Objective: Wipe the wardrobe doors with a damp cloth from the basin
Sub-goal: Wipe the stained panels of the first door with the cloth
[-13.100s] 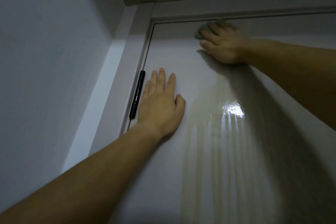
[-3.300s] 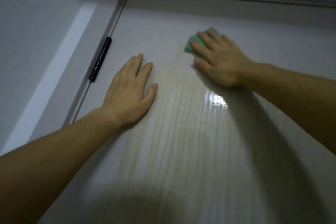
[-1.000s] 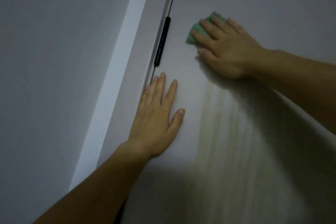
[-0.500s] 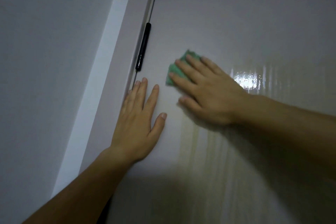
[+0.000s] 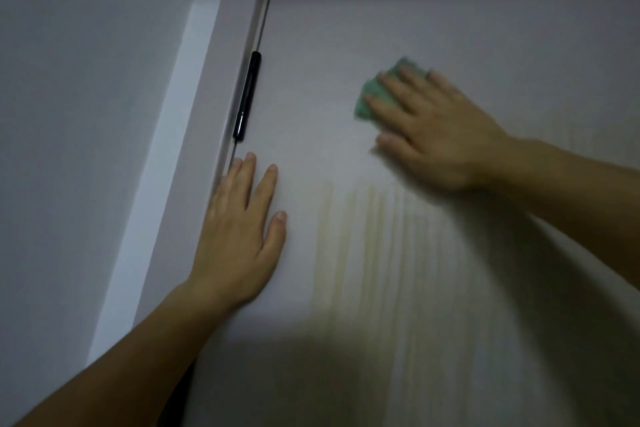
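Head view looks up at the wardrobe door [image 5: 450, 28], a pale, smooth panel that fills the centre and right of the frame, with faint yellowish vertical streaks [image 5: 374, 236] across its lower middle. A plain grey wall [image 5: 86, 114] takes the left side, and between the two runs the white door frame [image 5: 194, 114], slanting from lower left to top centre.

Both forearms reach in from the bottom and right edges. The left hand [image 5: 239, 239], at centre left, lies flat on the door just beside the frame edge, fingers straight and together, holding nothing. I judge it is steadying the panel. The right hand [image 5: 436, 135], at upper right of centre, is blurred, its fingers spread flat over the cloth [image 5: 372, 97] and pressing it to the door rather than curling round it. A slim black hinge [image 5: 247, 97] sits on the frame edge, just above the left fingertips.

The cloth is the smallest thing here: a green folded pad, mostly under the right fingers, with its left edge and upper corner showing. The basin is not in view.

The cloth looks soft and light, and if damp it should slide easily on so slick a surface. It may bunch or slip out from under the fingers, so a broad flat palm over its middle suits it best. The door is stiff but hinged, so pressure near the hinge side should move it least.
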### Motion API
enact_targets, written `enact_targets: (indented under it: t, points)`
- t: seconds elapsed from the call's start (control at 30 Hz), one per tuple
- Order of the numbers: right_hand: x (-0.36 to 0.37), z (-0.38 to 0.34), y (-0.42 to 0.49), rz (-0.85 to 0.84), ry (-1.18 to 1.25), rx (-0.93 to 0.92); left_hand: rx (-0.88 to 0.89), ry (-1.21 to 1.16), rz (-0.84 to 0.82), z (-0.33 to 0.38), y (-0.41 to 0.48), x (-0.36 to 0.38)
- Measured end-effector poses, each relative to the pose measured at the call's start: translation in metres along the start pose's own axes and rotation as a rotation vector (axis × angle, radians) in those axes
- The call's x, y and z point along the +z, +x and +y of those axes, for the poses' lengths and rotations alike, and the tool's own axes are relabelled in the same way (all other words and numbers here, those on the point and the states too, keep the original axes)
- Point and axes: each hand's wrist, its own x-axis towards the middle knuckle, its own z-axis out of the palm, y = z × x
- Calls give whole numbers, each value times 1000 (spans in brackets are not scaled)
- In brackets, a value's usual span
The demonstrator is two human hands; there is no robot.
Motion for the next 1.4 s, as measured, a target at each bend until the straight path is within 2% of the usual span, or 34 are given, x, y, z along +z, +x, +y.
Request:
enact_targets:
  t: [0.07,0.1,0.2,0.23,0.3,0.4,0.43,0.5,0.57,0.6,0.63,0.77,0.83,0.9,0.97,1.0,1.13,1.17,1.3,1.33,1.4]
  points:
    - [-6,8,5,6,17,114,-31,28,36,10,2,-2]
    - [-4,0,0,10,19,88,-29,41,46,17,4,-2]
    - [11,-27,-29,-27,-10,-188,64,15,24,42,12,0]
    - [11,-24,-32,-52,-13,-228,95,1,7,50,15,2]
    - [6,-4,-23,-32,2,-144,121,-9,-15,61,19,7]
    - [-4,22,-9,16,48,129,107,-2,-5,65,19,13]
    - [-3,17,-14,30,59,141,102,7,1,66,19,14]
    - [7,-9,-37,38,41,-11,88,20,16,69,18,15]
    - [13,-20,-61,-30,23,-185,63,18,36,75,19,16]
    - [12,-13,-64,-58,25,-211,49,8,45,79,20,16]
    - [10,-2,-60,-56,35,-185,32,-5,50,82,20,16]
    - [0,41,-36,3,35,108,48,-30,53,92,22,18]
    - [2,26,-48,20,16,60,105,-29,39,97,20,22]
    - [10,3,-73,-7,0,-122,123,-29,35,101,20,25]
    - [14,6,-90,-64,-10,-228,107,-19,47,102,21,26]
    - [12,17,-89,-64,-3,-220,96,-10,54,103,22,26]
    - [-1,66,-69,6,24,122,31,-17,73,116,23,25]
    - [-1,63,-72,10,31,142,23,-30,77,121,23,25]
    - [8,23,-114,-81,22,-156,132,-91,46,148,25,29]
    - [8,30,-117,-106,16,-182,139,-93,30,153,25,31]
    - [2,59,-107,-58,16,-82,123,-66,31,155,25,34]
